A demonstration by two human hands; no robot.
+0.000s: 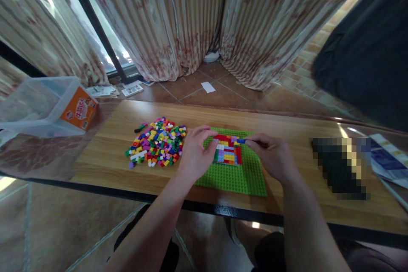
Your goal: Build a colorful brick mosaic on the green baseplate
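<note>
A green baseplate (242, 174) lies on the wooden table (105, 153), with a patch of coloured bricks (227, 151) built on its far half. My left hand (194, 153) rests on the plate's left edge, fingers curled, fingertips at the built patch. My right hand (270, 153) pinches a small blue brick (241, 141) at the patch's upper right corner. A loose pile of coloured bricks (157, 141) lies to the left of my left hand.
A clear plastic box (35, 106) with an orange carton (79, 112) stands at the table's far left. A pixelated dark object (341, 168) and printed papers (387, 159) lie at the right. Curtains hang behind; papers litter the tiled floor.
</note>
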